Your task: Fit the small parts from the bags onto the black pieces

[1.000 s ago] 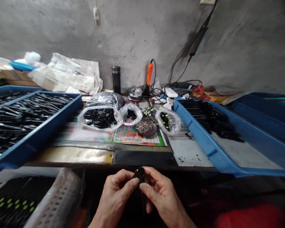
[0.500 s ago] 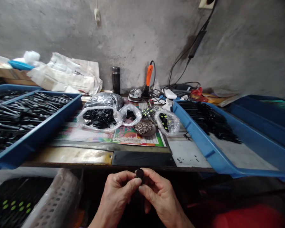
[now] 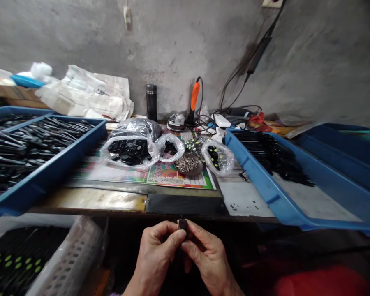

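Note:
Just below the table's front edge, my left hand [image 3: 160, 250] and my right hand [image 3: 205, 253] meet at the fingertips. Between them they pinch a small black part [image 3: 183, 224], its rounded top showing above the thumbs. Its lower portion is covered by my fingers, and its exact kind is too dark to make out. On the table ahead lie an open plastic bag of black pieces [image 3: 131, 151], a smaller bag [image 3: 170, 149], a dish of small metal screws [image 3: 187, 163] and a bag of black pieces with yellow-green spots [image 3: 216, 158].
A blue tray [image 3: 58, 166] full of long black parts stands at left, another blue tray [image 3: 262, 185] at right. Below left is a white perforated basket [image 3: 69, 255]. At the back are a dark thermos [image 3: 151, 102], an orange-handled tool [image 3: 195, 96] and cables [image 3: 234, 88].
My hands, still pinching the black part, have shifted very slightly to the right. The part's top is turned a little differently. The camera view has moved slightly.

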